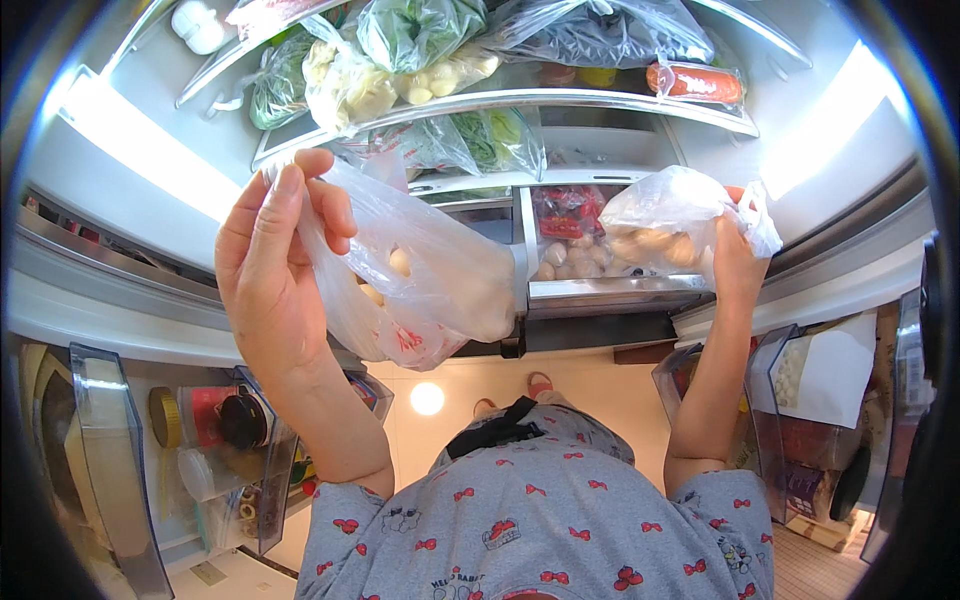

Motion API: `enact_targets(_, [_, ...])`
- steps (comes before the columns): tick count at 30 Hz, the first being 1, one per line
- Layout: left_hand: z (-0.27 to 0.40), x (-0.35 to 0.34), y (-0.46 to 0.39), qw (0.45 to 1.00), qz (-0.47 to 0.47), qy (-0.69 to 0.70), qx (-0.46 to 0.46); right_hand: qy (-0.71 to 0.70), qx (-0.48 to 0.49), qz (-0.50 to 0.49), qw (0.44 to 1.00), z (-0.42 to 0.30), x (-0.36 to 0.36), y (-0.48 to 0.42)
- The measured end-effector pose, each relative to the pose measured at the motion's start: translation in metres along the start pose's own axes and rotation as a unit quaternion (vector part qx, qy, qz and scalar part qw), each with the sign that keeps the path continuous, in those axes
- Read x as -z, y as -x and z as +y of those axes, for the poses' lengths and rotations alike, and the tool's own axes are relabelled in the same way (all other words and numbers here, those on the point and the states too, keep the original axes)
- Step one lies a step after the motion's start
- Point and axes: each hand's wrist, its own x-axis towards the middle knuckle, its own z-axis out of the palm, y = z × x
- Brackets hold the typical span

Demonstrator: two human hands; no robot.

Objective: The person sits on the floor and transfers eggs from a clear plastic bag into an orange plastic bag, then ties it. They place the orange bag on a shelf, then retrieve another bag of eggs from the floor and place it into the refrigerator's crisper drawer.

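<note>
My left hand (281, 232) pinches the top of a thin white plastic bag (442, 277) that hangs in front of the fridge shelves. Pale round items (399, 262) show through the bag's opening; their kind is unclear. On the other side, my right hand (739, 251) grips the gathered neck of a translucent bag (667, 217) holding brownish rounded items. That bag is over an open fridge drawer (615, 287). Inside the drawer are several eggs (574, 259) and a red plastic packet (562, 211).
Above, a glass shelf (540, 96) carries bagged greens (420, 30), a dark bundle in plastic (600, 34) and a wrapped red sausage (696, 82). Both doors stand open, with jars (244, 421) in the left door bins and packets (825, 367) in the right.
</note>
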Motion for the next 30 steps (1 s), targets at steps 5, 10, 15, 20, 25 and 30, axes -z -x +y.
enact_targets(5, [0.022, -0.027, -0.007, 0.999, -0.035, -0.002, 0.004, 0.031, 0.074, 0.061, 0.995, -0.011, 0.017, 0.017])
enact_targets(10, [0.028, -0.051, -0.014, 0.998, -0.060, -0.009, -0.007, -0.055, 0.071, 0.051, 0.995, -0.038, 0.045, 0.047])
enact_targets(15, [0.032, -0.065, -0.018, 0.997, -0.074, -0.019, -0.008, -0.024, 0.046, -0.002, 0.999, -0.062, 0.067, 0.075])
enact_targets(20, [0.042, -0.073, -0.031, 0.990, -0.128, -0.044, -0.045, -0.154, 0.034, -0.120, 0.980, -0.067, 0.082, 0.099])
enact_targets(25, [0.048, -0.101, -0.042, 0.982, -0.177, -0.030, -0.057, -0.126, 0.089, -0.144, 0.978, -0.069, 0.084, 0.111])
enact_targets(30, [0.026, -0.126, -0.053, 0.966, -0.251, 0.016, -0.054, -0.177, 0.086, -0.144, 0.970, -0.054, 0.080, 0.125])
